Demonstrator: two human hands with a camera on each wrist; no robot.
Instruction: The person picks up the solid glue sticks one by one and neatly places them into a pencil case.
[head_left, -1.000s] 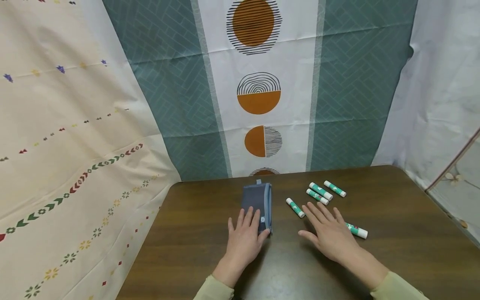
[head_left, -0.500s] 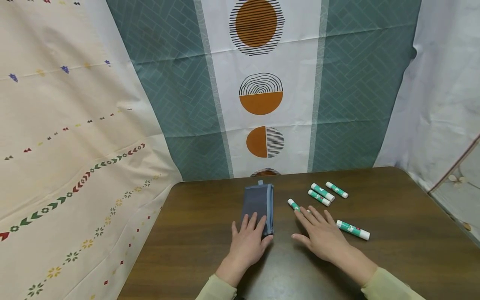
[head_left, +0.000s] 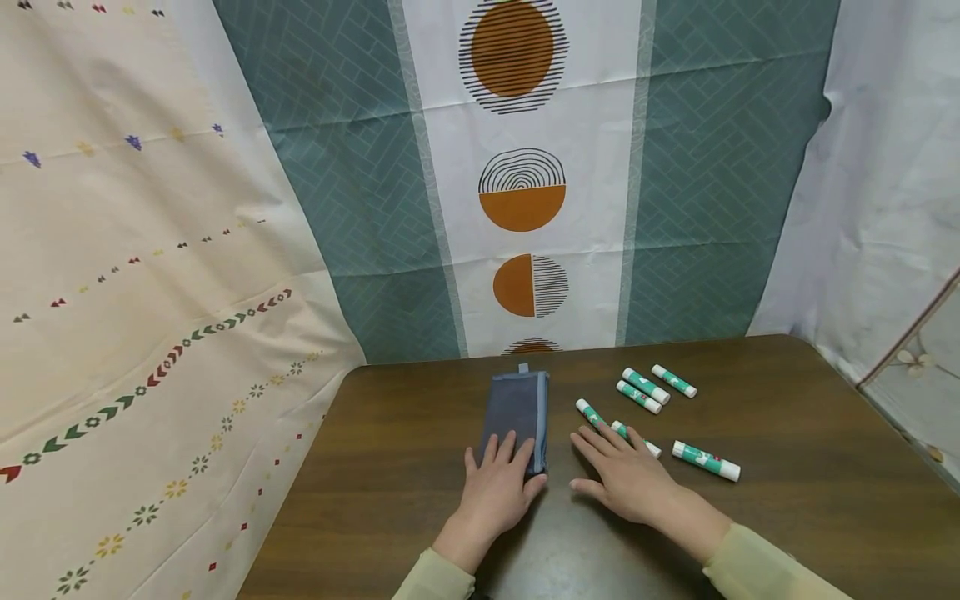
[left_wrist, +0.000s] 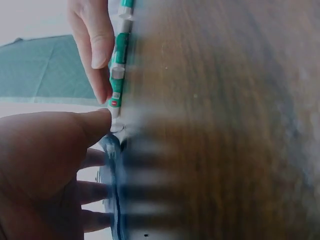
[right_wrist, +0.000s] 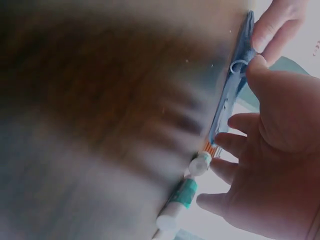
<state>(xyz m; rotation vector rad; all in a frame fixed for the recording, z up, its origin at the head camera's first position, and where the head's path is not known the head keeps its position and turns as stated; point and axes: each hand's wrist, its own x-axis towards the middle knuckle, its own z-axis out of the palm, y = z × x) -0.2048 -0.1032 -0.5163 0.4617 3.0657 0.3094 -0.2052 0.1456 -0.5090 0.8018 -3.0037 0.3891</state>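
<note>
The right hand [head_left: 628,481] has straight fingers, a bit apart, pinching nothing. It has slid left, uncovering glue sticks [head_left: 707,461] right of centre (6 show, none picked up yet). The left hand [head_left: 495,493] spreads its fingers over the blue pouch [head_left: 514,407], just below the middle.

Head view's evenly lit, w/ pale glare reflected by tabletop [head_left: 547,558] at btm ctr; in wrist views, tabletop's blurred, whites overexposed.

Across the lower frame, a brown wood-grained table [head_left: 360,483] carries a blue-grey pouch [head_left: 513,408] at lower centre and six green-and-white tubes [head_left: 706,461] at lower right.
</note>
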